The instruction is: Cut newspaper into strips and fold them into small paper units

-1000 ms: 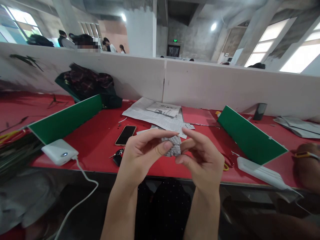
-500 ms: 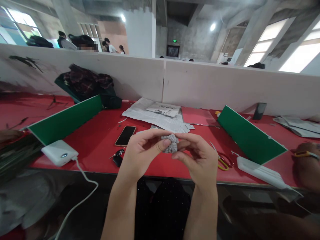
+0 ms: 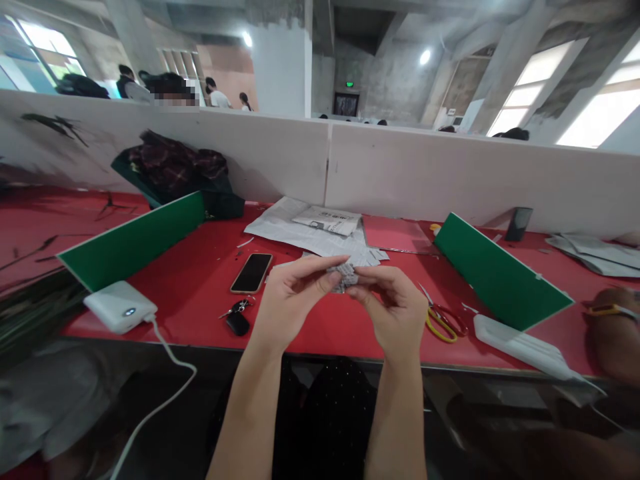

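Note:
A small folded piece of newspaper (image 3: pixel 345 279), grey with print, is held up over the red table between my two hands. My left hand (image 3: pixel 297 287) pinches it from the left, with the thumb across its near face and the index finger along its top. From the right, my right hand (image 3: pixel 390 293) grips it with thumb and fingertips; its other fingers are curled. Part of the paper is hidden by the fingers. Behind it lie newspaper sheets (image 3: pixel 290 227) and some small cut paper pieces (image 3: pixel 379 255).
The red table (image 3: pixel 310 333) carries a phone (image 3: pixel 252 273), keys (image 3: pixel 239 320), scissors (image 3: pixel 443 325) and a pink sheet (image 3: pixel 397 235). Green dividers (image 3: pixel 140 237) stand at both sides, beside a white power bank (image 3: pixel 120 307) and a white device (image 3: pixel 520 345). Another person's hand (image 3: pixel 613 330) is at right.
Both hands have shifted slightly up and closer together, and the folded newspaper has turned a little between the fingers. The key fob shows more fully now.

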The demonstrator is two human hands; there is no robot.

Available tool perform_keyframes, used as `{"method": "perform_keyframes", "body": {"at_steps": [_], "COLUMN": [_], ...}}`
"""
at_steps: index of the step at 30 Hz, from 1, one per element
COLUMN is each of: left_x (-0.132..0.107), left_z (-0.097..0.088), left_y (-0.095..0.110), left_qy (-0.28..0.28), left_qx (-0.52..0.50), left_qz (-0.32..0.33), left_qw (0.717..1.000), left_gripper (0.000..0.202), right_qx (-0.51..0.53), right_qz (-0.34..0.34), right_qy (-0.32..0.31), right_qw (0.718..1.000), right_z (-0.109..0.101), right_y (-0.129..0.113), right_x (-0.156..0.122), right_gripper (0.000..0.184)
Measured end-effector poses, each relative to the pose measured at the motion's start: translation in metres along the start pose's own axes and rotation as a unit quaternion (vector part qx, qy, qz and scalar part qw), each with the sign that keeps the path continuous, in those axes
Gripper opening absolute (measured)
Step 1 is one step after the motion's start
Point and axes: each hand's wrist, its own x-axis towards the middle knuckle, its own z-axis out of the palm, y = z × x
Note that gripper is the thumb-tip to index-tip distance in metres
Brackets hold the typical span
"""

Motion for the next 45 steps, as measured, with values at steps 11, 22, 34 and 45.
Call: {"method": "perform_keyframes", "body": {"at_steps": [11, 22, 34, 45], "left_x": [-0.003, -0.007, -0.007, -0.005], "left_z": [0.002, 0.009, 0.015, 0.016], "left_y": [0.007, 0.013, 0.012, 0.011], "left_qy": [0.018, 0.053, 0.071, 0.087], "left_qx": [0.035, 0.002, 0.044, 0.099], "left_qz": [-0.006, -0.006, 0.015, 0.078], "left_qw": [0.999, 0.999, 0.996, 0.988], "left_gripper": [0.011, 0.012, 0.016, 0.012], "right_qx": [-0.060, -0.034, -0.032, -0.064], "right_qz": [0.000, -0.083, -0.032, -0.013], "right_qy": [-0.080, -0.006, 0.027, -0.011], "right_qw": [0.995, 0.996, 0.999, 0.998], "right_z": [-0.007, 0.000, 0.002, 0.000], "right_y": [-0.009, -0.009, -0.013, -0.014], "right_x": [0.000, -0.003, -0.002, 0.003], "right_gripper": [0.044, 0.046, 0.020, 0.014]}}
